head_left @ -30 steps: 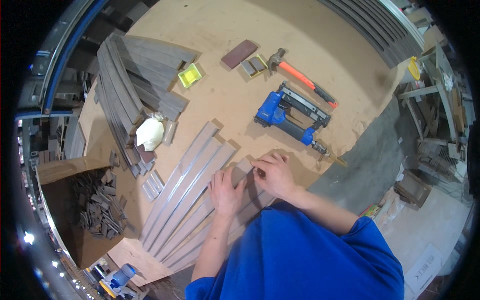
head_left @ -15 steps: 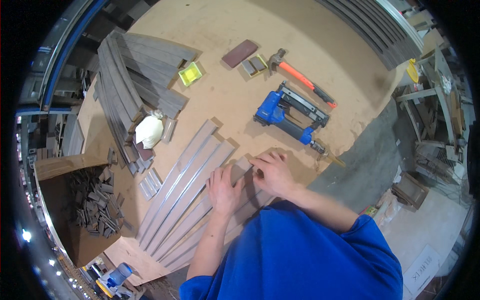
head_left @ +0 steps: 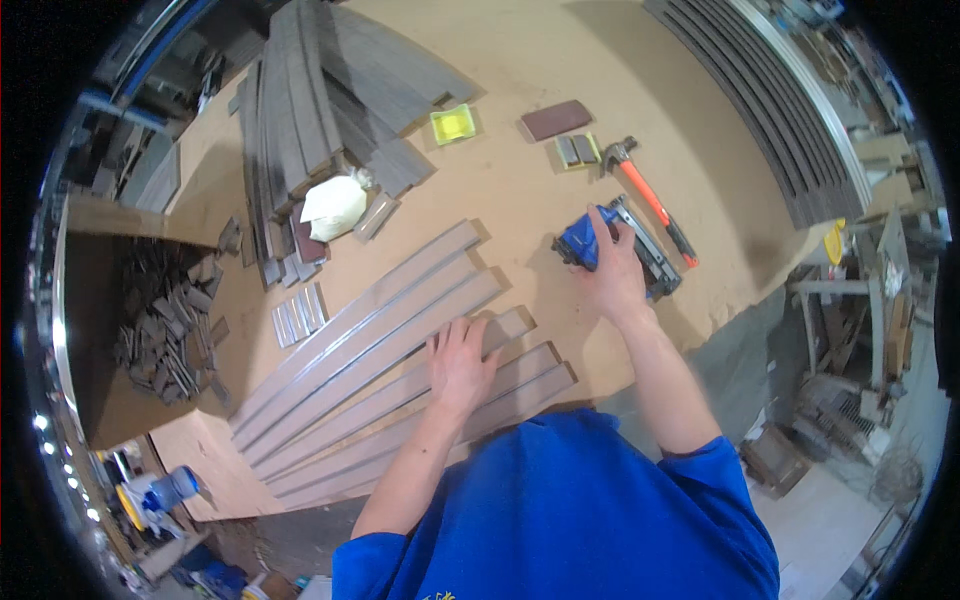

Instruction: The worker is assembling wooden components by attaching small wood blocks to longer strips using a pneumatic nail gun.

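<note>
Several long wooden strips (head_left: 390,270) with pale faces fan out across the table in front of me. My left hand (head_left: 460,372) lies over one middle strip (head_left: 512,323), its fingers bent over the far edge and its thumb on the near side. Farther right, my right hand (head_left: 614,272) is closed around the handle of a blue nail gun (head_left: 578,243). Much of the handle is hidden under my palm. The gun's dark magazine (head_left: 655,265) points away to the right, and a claw hammer (head_left: 650,195) with an orange handle lies just beyond.
A stack of grey boards (head_left: 300,110) is at the far left, with a white bag (head_left: 335,207) beside it. Nail strips (head_left: 299,315), a yellow-green tray (head_left: 453,124) and a dark red block (head_left: 556,120) lie about. A cardboard box (head_left: 90,330) holds wood scraps. Grooved panels (head_left: 760,110) stand far right.
My right hand has left the strips and moved right onto the nail gun, closing on it. My left hand stays at the strips. The whole view has shifted and turned.
</note>
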The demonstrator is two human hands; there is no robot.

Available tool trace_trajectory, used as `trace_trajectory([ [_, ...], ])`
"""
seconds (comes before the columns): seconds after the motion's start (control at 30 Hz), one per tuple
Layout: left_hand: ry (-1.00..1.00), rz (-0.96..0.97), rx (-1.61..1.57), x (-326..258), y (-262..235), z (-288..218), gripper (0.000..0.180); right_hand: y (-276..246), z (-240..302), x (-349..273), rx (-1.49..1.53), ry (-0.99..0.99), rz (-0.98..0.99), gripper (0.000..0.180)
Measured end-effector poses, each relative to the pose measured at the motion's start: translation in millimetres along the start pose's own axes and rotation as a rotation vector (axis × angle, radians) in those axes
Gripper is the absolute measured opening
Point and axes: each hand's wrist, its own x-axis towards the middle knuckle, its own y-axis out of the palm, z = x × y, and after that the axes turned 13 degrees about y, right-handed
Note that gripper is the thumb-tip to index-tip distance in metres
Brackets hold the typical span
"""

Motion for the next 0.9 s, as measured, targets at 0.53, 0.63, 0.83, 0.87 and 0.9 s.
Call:
trace_trajectory([
  [0.53, -0.023, -0.017, -0.075, -7.3, 12.7, 8.8, 0.053, -69.9, 59.5, -68.4, 0.325, 0.169, 0.930, 0.063],
  [0.63, -0.015, -0.016, -0.065, -7.1, 14.3, 8.6, 0.052, -59.1, 65.4, -72.6, 0.230, 0.083, 0.873, 0.062],
  [0.83, -0.010, 0.002, -0.072, -7.4, 10.9, 8.9, 0.052, -52.0, 67.7, -73.9, 0.283, 0.088, 0.859, 0.062],
  [0.87, -0.014, 0.017, -0.082, -6.9, 10.3, 8.2, 0.052, -50.3, 64.7, -73.3, 0.287, 0.054, 0.849, 0.063],
  [0.9, -0.013, 0.016, -0.084, -6.4, 8.8, 7.7, 0.052, -50.0, 64.8, -72.5, 0.285, 0.055, 0.847, 0.063],
])
